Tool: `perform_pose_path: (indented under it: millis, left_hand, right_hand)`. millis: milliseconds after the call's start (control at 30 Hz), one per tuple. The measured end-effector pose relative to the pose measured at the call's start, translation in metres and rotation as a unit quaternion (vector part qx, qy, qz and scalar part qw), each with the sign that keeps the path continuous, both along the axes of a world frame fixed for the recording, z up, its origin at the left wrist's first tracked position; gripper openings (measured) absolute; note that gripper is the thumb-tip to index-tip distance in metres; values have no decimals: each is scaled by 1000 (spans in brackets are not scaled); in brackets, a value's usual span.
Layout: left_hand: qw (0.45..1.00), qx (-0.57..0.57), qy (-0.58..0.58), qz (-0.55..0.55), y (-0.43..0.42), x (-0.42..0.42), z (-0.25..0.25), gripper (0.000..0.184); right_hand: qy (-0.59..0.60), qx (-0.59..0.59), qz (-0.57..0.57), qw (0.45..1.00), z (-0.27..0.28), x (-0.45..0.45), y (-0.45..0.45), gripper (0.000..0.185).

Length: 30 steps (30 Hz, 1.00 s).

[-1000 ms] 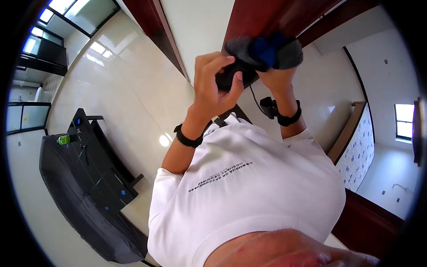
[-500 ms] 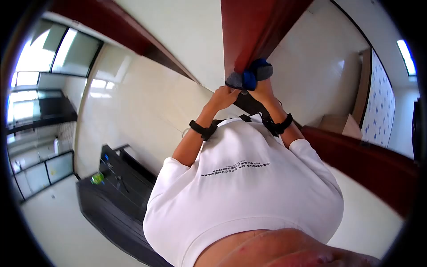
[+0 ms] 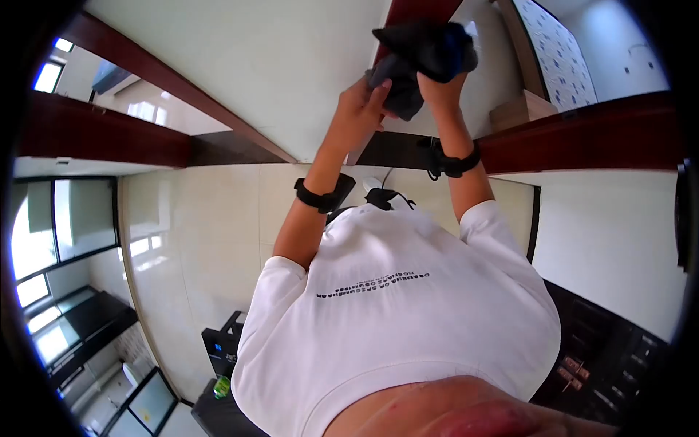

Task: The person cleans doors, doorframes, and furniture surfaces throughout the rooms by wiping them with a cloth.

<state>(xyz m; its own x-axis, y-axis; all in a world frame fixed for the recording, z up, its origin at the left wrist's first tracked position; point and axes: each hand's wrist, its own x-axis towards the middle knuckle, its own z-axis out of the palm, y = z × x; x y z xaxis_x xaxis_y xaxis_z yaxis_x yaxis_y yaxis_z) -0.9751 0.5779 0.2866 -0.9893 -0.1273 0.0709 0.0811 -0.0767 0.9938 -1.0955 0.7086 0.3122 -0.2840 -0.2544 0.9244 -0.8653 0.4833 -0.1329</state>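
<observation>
A dark grey cloth (image 3: 402,86) is gripped by my left hand (image 3: 358,113), with its thumb against the cloth's near side. Beside and above it, a black and blue cloth (image 3: 429,49) is bunched in my right hand (image 3: 443,91), whose fingers are mostly hidden behind the fabric. I cannot tell whether these are two cloths or one. Both hands are raised in front of me at the red-brown edge (image 3: 421,10) of a pale door (image 3: 291,65). Each forearm wears a black strap.
A red-brown door frame (image 3: 582,135) crosses at right, with a dark threshold (image 3: 393,151) below my hands. A patterned panel (image 3: 557,47) stands in the room beyond. Behind me are a black cabinet (image 3: 597,357) at right and a black table (image 3: 218,408) at left.
My hands and the cloth have moved up, away from my body. The cloth, wrapped at the door edge before, is now bunched loosely. My view has turned toward the doorway.
</observation>
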Motion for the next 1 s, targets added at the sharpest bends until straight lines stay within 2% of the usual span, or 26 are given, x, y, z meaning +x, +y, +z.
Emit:
perform_pose_path:
  millis: [67,133,200,233,300,333,433,500,533,567,600,633,700,733,800,833,933,1000]
  left_hand:
    - [996,55,-70,-9,-2,-1,-21,36]
    - [997,37,-50,-41,-2,-6,-41,41]
    - [977,95,-185,-51,-3,-6,-78,45]
    - [977,98,-181,-51,-2,-8,-97,45]
    - [964,73,-246,-65,-4,-8,-125,43]
    - [965,75,-244,-62,-6,-6,-120,43]
    - [970,71,-224,-60,-12,8,-106,39]
    - [978,71,-174,-85,-18,14,-89,39]
    - [977,66,-185,-80,-22,21,-74,39]
    - [989,69,-100,-82,-20,22,-56,37]
    - [994,74,-7,-83,-18,20,-39,36]
    - [993,72,-18,-88,-14,23,-21,36]
    - [984,105,115,-84,-11,20,8,35]
    - [985,104,104,-90,-12,18,22,35]
    - [977,116,157,-81,-13,8,35,35]
    - [977,116,157,-81,-14,4,29,35]
    - [994,97,35,-30,-15,-1,-1,23]
    - [997,70,15,-3,-9,4,-16,22]
  right_hand:
    - [-15,5,-15,1000,-17,17,1,22]
    - [-111,10,-3,994,-37,26,4,18]
    - [-151,50,-7,987,-75,31,8,16]
    - [-189,92,-8,978,-92,31,11,15]
    - [-225,91,2,970,-121,36,10,14]
    - [-262,93,14,961,-126,37,9,14]
    - [-216,47,69,973,-129,26,7,16]
    - [-187,23,87,978,-110,26,7,17]
    - [-220,-17,92,971,-88,30,1,18]
    - [-249,-55,91,963,-65,30,1,20]
    - [-186,-39,89,978,-45,18,2,21]
    - [-133,-27,82,987,-29,10,7,23]
    - [-24,20,62,998,-7,0,14,27]
    - [-133,-11,74,988,-5,-10,14,26]
    - [-217,-83,101,967,-11,-30,13,27]
    - [-224,-107,121,961,-17,-34,9,27]
    - [-262,-167,174,934,-53,-34,-1,28]
    - [-301,-202,205,909,-81,-29,-5,29]
